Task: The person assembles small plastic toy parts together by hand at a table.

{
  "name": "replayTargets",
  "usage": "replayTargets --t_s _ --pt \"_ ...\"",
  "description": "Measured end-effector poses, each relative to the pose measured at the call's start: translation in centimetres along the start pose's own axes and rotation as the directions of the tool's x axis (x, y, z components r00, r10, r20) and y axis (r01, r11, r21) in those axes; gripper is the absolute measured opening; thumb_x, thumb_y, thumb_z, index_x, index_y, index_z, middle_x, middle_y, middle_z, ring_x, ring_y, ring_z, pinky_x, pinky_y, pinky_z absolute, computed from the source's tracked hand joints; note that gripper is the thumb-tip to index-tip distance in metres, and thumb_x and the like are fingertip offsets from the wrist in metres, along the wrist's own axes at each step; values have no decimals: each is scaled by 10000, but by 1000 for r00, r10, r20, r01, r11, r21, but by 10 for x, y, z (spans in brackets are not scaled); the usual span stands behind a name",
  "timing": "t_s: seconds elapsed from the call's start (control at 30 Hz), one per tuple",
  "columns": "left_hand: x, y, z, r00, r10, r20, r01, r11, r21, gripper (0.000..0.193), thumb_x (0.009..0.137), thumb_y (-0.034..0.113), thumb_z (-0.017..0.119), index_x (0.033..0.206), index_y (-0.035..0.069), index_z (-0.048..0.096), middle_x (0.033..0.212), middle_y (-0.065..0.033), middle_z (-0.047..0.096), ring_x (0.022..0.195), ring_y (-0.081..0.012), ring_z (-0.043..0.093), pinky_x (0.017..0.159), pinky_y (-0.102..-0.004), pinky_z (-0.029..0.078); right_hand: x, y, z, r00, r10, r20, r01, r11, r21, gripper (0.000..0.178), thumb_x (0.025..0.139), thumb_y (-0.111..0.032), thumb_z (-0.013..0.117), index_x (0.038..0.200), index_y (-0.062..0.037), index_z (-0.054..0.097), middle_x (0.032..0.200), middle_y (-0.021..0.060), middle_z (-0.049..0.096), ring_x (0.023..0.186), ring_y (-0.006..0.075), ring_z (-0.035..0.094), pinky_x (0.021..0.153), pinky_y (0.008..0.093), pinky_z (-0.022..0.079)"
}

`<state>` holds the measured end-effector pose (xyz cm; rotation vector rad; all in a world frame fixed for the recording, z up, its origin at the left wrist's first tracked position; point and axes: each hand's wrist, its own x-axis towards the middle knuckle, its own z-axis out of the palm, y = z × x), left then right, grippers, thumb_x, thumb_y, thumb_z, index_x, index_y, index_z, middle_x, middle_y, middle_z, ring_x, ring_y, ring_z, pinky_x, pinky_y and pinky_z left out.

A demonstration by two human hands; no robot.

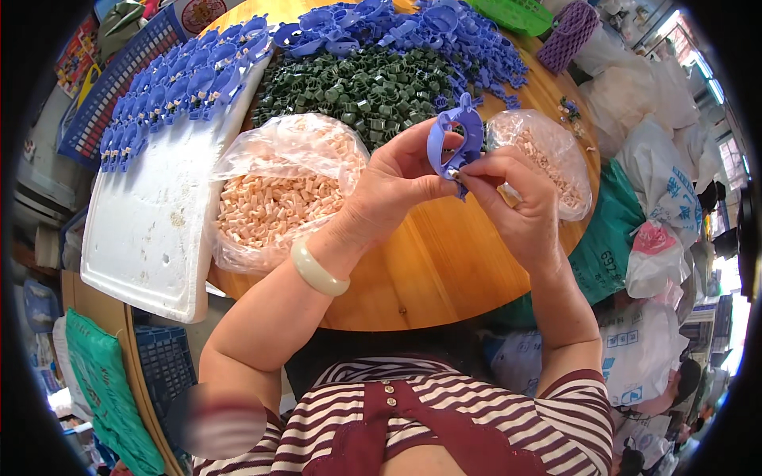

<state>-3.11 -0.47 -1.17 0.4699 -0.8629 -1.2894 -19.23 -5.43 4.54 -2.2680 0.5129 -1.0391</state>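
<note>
Above the round wooden table, my left hand grips a blue ring-shaped plastic part between thumb and fingers. My right hand pinches at the lower end of that same part, where a small pale piece shows; its fingertips hide the detail. To the left of my left wrist lies an open clear bag of small peach-coloured pieces. A second such bag sits just beyond my right hand. Behind my hands spreads a heap of small dark green plastic parts.
Blue plastic parts are piled at the table's far side. A white foam board on the left carries rows of blue parts with pale tips. A green basket and a purple mesh roll stand far right. Stuffed bags crowd the right.
</note>
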Motion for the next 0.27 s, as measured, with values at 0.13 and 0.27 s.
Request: replayTargets --t_s 0.13,0.27 --pt "-2 2 -1 999 39 16 -40 993 107 618 753 -29 694 1310 60 442 1184 -48 551 1048 -150 558 859 -301 516 -2 -3 3 999 -34 -25 32 998 -56 91 769 42 653 848 -2 642 818 74 599 677 156 593 588 245 468" --pt "-3 2 3 999 36 20 -39 990 137 623 765 -11 694 1323 63 427 1200 -54 545 1048 -159 559 840 -303 519 -4 1 4 999 26 -41 -24 999 29 97 770 14 673 861 -9 648 818 66 599 690 171 597 599 247 481"
